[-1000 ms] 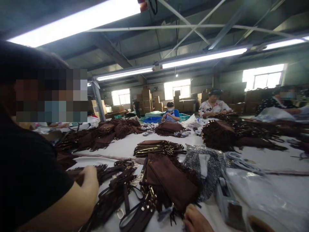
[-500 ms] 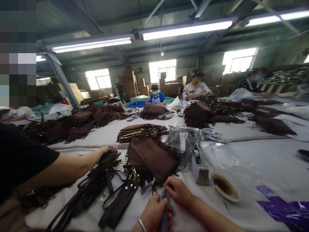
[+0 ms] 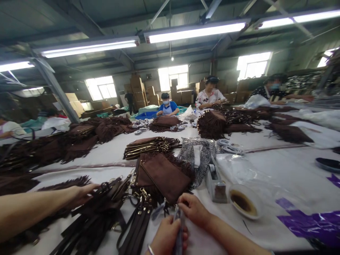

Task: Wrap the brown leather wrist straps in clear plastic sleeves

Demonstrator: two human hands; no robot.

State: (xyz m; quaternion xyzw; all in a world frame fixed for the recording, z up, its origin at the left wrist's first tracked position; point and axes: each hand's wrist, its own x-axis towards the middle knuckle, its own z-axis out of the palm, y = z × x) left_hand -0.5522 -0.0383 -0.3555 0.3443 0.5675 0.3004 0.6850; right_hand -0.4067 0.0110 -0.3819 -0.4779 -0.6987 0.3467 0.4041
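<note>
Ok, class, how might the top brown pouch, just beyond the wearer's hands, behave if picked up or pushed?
The top brown pouch would probably feel light and bend easily, as it looks thin and flat. Its matte surface suggests it is unlikely to be slippery. Pushed, it might drag the brown piece beneath, since it lies across it.
</note>
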